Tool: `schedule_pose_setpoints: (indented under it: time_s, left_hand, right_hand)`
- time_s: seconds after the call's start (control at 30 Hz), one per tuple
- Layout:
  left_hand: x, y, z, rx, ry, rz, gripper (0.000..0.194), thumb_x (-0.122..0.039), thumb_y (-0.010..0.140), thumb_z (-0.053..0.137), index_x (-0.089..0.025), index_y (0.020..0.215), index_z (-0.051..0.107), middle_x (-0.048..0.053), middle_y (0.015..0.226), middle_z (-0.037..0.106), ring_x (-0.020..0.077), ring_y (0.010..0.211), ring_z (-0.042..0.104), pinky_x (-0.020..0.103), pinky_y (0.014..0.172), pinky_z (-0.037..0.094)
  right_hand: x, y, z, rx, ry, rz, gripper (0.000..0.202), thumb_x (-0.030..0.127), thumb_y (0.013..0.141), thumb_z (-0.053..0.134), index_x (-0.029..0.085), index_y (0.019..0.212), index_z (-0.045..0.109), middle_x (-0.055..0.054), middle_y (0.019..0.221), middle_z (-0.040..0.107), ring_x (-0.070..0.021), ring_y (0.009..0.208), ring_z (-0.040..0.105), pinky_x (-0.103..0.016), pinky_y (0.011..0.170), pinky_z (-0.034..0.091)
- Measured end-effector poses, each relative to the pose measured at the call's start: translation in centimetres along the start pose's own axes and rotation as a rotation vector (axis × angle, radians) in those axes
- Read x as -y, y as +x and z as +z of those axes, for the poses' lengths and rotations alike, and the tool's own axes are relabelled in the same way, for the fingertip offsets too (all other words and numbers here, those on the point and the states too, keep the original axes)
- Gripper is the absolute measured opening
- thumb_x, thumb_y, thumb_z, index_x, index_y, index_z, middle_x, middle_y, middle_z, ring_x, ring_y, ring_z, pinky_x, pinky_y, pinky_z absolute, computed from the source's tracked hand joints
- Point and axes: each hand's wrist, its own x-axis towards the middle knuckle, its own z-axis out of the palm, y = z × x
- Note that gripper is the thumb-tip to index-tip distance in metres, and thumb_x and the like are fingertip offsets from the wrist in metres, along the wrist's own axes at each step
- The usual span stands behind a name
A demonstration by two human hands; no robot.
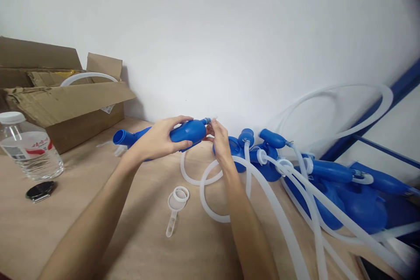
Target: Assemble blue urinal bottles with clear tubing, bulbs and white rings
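Observation:
A blue plastic bottle with a wide open mouth at its left end lies sideways above the table. My left hand is wrapped over its body, thumb and fingers on opposite sides. At the bottle's narrow nozzle, my right hand pinches a small wire hose clamp; its details are partly hidden by the fingers. Below the hands, a translucent white hose curls on the table. Nearer to me lies a white plastic cap with a strap, with a white ring on its round end.
Several blue bottles with white hoses crowd the right side against the wall. At the left stand an open cardboard box and a water bottle, with a black round object in front. A dark flat device lies at lower right.

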Motion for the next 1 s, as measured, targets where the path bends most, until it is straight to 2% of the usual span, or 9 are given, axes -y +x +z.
schedule_pose_setpoints:
  time_s: [0.1,0.2,0.37,0.47,0.63,0.7,0.77,0.87,1.0]
  left_hand:
    - [-0.2,0.0,0.0,-0.005,0.052,0.02,0.068,-0.053,0.078,0.07,-0.022,0.139,0.063,0.008,0.141,0.066,0.0358,0.124,0.062,0.043,0.107,0.048]
    - [-0.4,0.0,-0.1,-0.018,0.071,0.014,0.067,-0.051,0.077,0.07,-0.022,0.138,0.064,0.007,0.138,0.068,0.0352,0.12,0.065,0.042,0.105,0.049]
    - [-1.5,-0.3,-0.9,-0.024,0.029,-0.142,0.065,-0.05,0.073,0.073,-0.025,0.132,0.07,0.006,0.126,0.074,0.0342,0.112,0.069,0.04,0.099,0.053]
    - [-2.1,-0.5,-1.3,0.007,-0.113,-0.267,0.063,-0.052,0.071,0.073,-0.027,0.129,0.07,0.006,0.123,0.074,0.033,0.109,0.071,0.038,0.089,0.057]
    - [-1.4,-0.3,-1.0,0.126,-0.57,-0.486,0.068,-0.049,0.07,0.078,-0.024,0.132,0.062,0.009,0.105,0.076,0.0272,0.074,0.075,0.035,0.065,0.058]
    - [-0.9,-0.2,-0.9,0.133,-0.611,-0.512,0.068,-0.049,0.071,0.078,-0.023,0.131,0.062,0.01,0.103,0.076,0.0278,0.076,0.075,0.035,0.064,0.058]
    - [-0.8,-0.2,-1.0,0.128,-0.49,-0.476,0.063,-0.049,0.073,0.077,-0.025,0.129,0.064,0.009,0.11,0.075,0.0291,0.087,0.075,0.034,0.068,0.058]
    - [-1.0,-0.5,-1.2,0.093,-0.167,-0.358,0.06,-0.05,0.076,0.074,-0.028,0.131,0.066,0.006,0.12,0.073,0.0299,0.103,0.071,0.033,0.078,0.056]
    - [-1.6,-1.1,-0.4,0.094,0.22,-0.115,0.065,-0.047,0.082,0.07,-0.031,0.145,0.059,0.008,0.118,0.068,0.0288,0.097,0.071,0.035,0.083,0.055]
  right_hand:
    - [0.1,-0.1,-0.2,0.104,0.066,0.064,0.048,0.068,0.082,0.068,0.021,0.07,0.061,0.001,0.064,0.054,-0.013,0.058,0.051,-0.026,0.051,0.045]
    - [0.1,0.0,-0.3,0.157,0.185,0.132,0.041,0.061,0.08,0.075,0.021,0.075,0.064,0.001,0.069,0.055,-0.0133,0.062,0.051,-0.025,0.05,0.04]
    - [-0.7,0.2,0.2,0.191,0.257,0.12,0.042,0.059,0.074,0.081,0.021,0.076,0.063,0.003,0.07,0.052,-0.012,0.063,0.047,-0.025,0.053,0.039]
    - [-1.1,0.2,0.3,0.219,0.275,0.1,0.045,0.061,0.073,0.083,0.02,0.074,0.064,0.004,0.068,0.051,-0.0109,0.061,0.045,-0.025,0.057,0.041]
    - [-2.2,0.2,0.5,0.157,0.377,0.179,0.042,0.056,0.071,0.087,0.02,0.074,0.065,0.005,0.068,0.054,-0.0098,0.061,0.046,-0.022,0.055,0.039]
    - [-2.8,0.3,0.7,0.13,0.419,0.214,0.041,0.052,0.07,0.089,0.02,0.074,0.066,0.005,0.069,0.056,-0.0095,0.061,0.048,-0.021,0.055,0.038]
    - [-3.2,0.3,0.8,0.125,0.432,0.233,0.037,0.049,0.071,0.089,0.02,0.077,0.066,0.004,0.07,0.06,-0.0098,0.062,0.051,-0.021,0.056,0.04]
    - [-3.0,0.3,0.9,0.124,0.449,0.252,0.027,0.042,0.08,0.084,0.019,0.086,0.069,0.001,0.081,0.069,-0.012,0.07,0.061,-0.023,0.064,0.047]
    - [-0.8,0.3,0.3,0.169,0.665,0.447,0.027,0.041,0.1,0.058,0.016,0.104,0.066,-0.007,0.095,0.074,-0.0174,0.079,0.068,-0.03,0.073,0.056]
